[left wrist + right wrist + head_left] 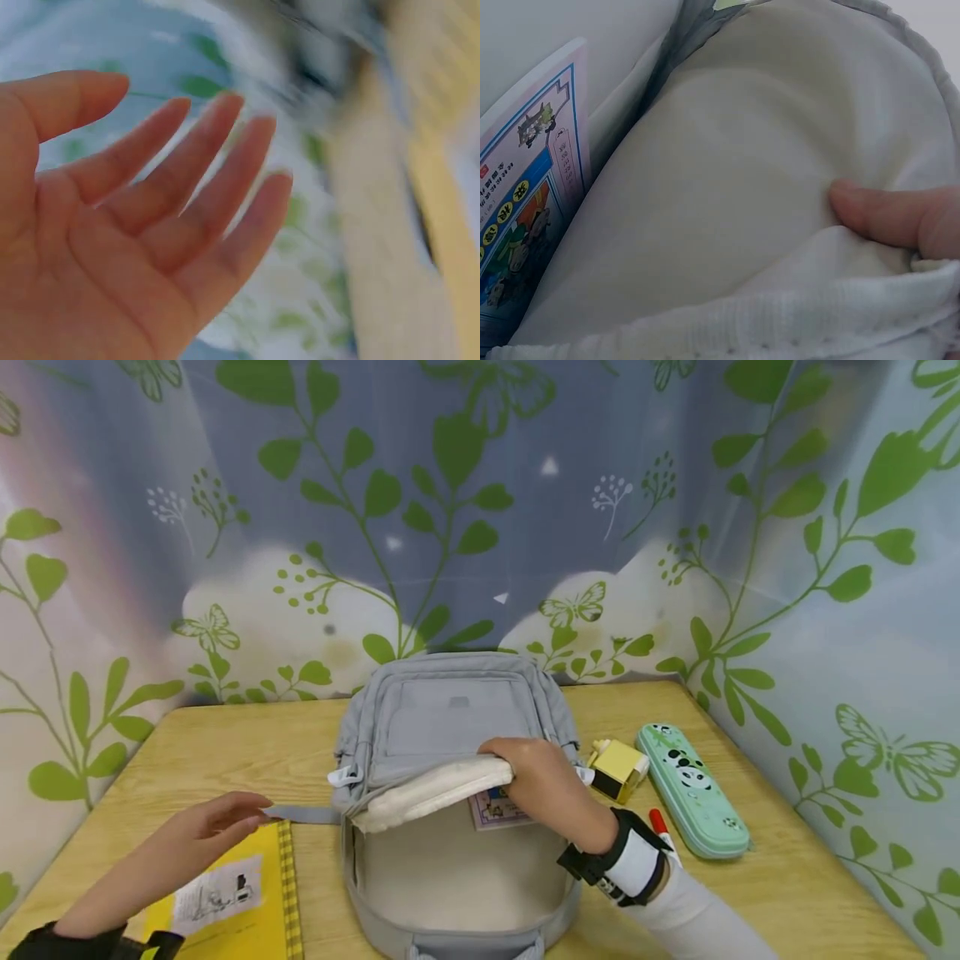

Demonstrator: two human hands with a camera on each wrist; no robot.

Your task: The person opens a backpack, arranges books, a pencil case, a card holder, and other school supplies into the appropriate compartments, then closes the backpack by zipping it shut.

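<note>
A grey backpack [457,718] lies on the table with its main compartment unzipped, showing a cream lining. My right hand [551,785] grips the edge of its flap [431,793] and holds it raised; in the right wrist view the thumb [889,217] presses on the cream lining. Inside the bag, partly under the flap, is a book [536,180] with a colourful printed cover. My left hand [195,839] hovers over a yellow notebook [240,935], fingers extended, fingertips near a grey strap [307,814]. The left wrist view shows its palm [135,247] holding nothing.
Right of the backpack are a yellow-and-white boxy object [618,768], a green panda pencil case [693,797] and a red-capped marker [660,822], partly behind the right wrist. A leaf-patterned curtain [465,527] surrounds the wooden table [247,739].
</note>
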